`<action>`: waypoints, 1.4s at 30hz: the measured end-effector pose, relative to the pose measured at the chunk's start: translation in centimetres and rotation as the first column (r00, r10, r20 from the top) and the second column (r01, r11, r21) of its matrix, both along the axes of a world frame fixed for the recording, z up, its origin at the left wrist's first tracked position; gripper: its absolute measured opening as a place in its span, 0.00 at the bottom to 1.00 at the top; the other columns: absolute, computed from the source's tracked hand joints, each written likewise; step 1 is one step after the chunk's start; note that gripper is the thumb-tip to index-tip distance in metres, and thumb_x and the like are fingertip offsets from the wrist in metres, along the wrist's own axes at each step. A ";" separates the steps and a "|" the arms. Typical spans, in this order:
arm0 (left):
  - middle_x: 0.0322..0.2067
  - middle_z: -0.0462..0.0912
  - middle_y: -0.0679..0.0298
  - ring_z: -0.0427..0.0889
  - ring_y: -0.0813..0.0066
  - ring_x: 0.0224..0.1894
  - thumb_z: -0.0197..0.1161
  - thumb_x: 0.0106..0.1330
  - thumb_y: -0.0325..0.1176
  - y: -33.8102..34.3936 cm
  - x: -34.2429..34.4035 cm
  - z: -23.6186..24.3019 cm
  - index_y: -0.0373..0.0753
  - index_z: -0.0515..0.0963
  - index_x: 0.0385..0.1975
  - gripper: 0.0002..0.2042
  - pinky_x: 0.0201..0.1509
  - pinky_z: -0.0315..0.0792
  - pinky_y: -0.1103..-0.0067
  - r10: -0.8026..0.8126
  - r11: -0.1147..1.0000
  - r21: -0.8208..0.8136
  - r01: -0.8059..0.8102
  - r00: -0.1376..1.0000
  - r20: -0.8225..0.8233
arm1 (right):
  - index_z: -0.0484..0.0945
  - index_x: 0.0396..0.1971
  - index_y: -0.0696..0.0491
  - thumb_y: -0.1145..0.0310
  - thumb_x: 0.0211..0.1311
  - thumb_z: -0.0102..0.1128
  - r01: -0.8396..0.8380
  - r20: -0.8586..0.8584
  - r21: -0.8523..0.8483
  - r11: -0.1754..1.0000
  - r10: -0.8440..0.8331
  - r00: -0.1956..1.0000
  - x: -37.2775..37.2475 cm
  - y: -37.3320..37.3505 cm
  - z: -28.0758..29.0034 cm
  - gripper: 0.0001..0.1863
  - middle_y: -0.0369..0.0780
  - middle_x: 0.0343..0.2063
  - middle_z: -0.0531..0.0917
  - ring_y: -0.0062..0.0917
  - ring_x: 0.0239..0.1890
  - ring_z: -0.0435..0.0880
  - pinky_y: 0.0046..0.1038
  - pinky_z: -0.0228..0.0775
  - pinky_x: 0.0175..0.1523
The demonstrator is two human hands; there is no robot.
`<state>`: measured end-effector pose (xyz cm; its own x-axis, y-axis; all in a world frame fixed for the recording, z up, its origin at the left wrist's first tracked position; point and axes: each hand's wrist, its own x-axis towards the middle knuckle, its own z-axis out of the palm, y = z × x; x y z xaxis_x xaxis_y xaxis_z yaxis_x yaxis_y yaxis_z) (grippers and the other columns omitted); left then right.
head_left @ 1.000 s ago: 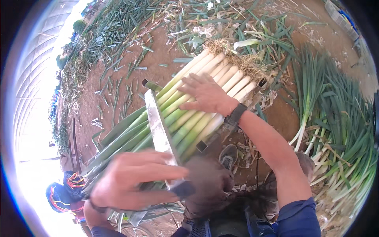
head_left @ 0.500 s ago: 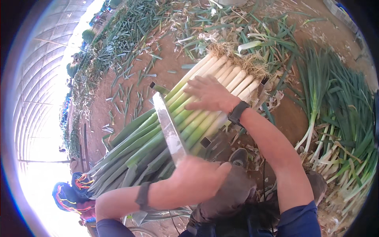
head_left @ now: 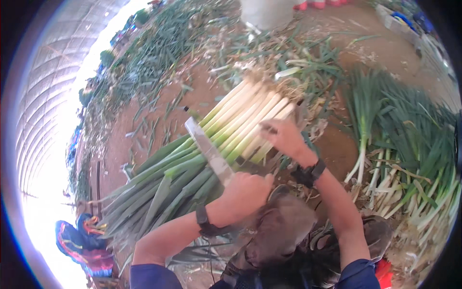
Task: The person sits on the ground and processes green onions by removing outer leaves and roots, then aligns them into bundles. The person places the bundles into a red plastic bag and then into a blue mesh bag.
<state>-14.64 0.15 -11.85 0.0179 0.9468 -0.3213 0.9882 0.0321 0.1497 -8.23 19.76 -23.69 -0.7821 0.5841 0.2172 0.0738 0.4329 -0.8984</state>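
A row of leeks [head_left: 231, 115] lies side by side, white root ends up and to the right, long green leaves [head_left: 149, 202] spreading to the lower left. My left hand [head_left: 248, 192] is closed round the handle of a long, broad-bladed knife [head_left: 207, 147]; the handle is hidden in the fist. The blade lies slantwise across the green part of the stalks. Over the white shafts at the right edge of the row is my right hand [head_left: 286, 139], its fingers bent and drawn together. Whatever is between those fingertips cannot be made out.
Cut green leaves [head_left: 144, 53] litter the soil at the far left and behind the row. More untrimmed leeks [head_left: 404, 130] are piled to the right. A white bucket [head_left: 267, 12] stands at the back. Dark-ended frame bars [head_left: 186, 109] stick out beside the row.
My right hand has left its spread-out place on the middle of the leeks and moved right, with its fingers now bent. The knife stays across the stalks. The view has shifted.
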 end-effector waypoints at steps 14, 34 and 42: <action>0.21 0.85 0.55 0.86 0.48 0.25 0.63 0.65 0.52 1.3 0.5 1.7 0.47 0.85 0.40 0.16 0.32 0.76 0.54 -0.003 0.954 -0.299 -0.020 0.997 -0.077 | 0.79 0.60 0.57 0.50 0.70 0.60 -0.325 0.027 -0.264 0.908 0.344 0.939 5.0 2.2 -4.2 0.28 0.50 0.50 0.86 0.40 0.54 0.85 0.35 0.74 0.61; 0.22 0.84 0.62 0.87 0.64 0.25 0.60 0.62 0.31 1.0 0.4 -0.9 0.43 0.79 0.31 0.02 0.28 0.76 0.68 -0.188 0.876 -0.449 0.175 0.982 0.016 | 0.78 0.60 0.63 0.63 0.72 0.65 -0.033 -0.015 -0.957 0.288 0.064 0.998 8.4 7.7 12.6 0.24 0.42 0.52 0.85 0.24 0.52 0.85 0.25 0.75 0.60; 0.26 0.85 0.60 0.88 0.61 0.30 0.62 0.60 0.31 0.8 0.5 -3.7 0.41 0.78 0.30 0.03 0.31 0.79 0.66 -0.095 0.927 -0.348 0.142 0.984 0.150 | 0.77 0.61 0.61 0.62 0.73 0.65 0.008 0.041 -0.951 0.310 0.102 0.994 1.7 1.8 10.4 0.24 0.42 0.53 0.85 0.25 0.57 0.82 0.27 0.74 0.61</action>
